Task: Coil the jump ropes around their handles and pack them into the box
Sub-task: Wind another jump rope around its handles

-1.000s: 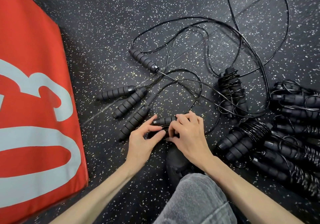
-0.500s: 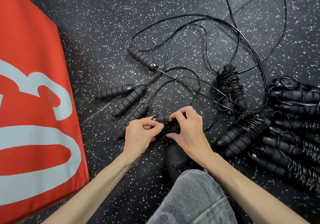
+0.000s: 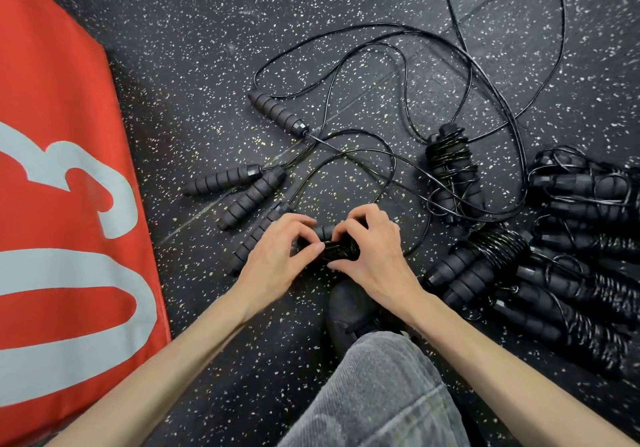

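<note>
Just above the black shoe (image 3: 349, 308), on the speckled floor (image 3: 207, 48): left hand (image 3: 277, 256) and right hand (image 3: 372, 252), fingers curled, both pinching one pair of handles (image 3: 329, 238) held side by side. Looks light, easy to lift. Soft ridged foam on the handles, good to squeeze, not slippery. Thin black cord (image 3: 398, 155) springy and smooth, likely to pop loose, so best kept tight at the handle ends. Up and left of the shoe, more loose handles (image 3: 252, 197). Right of the shoe, coiled ropes (image 3: 571, 273) piled up. Far left of the shoe, a red box (image 3: 62, 204).
</note>
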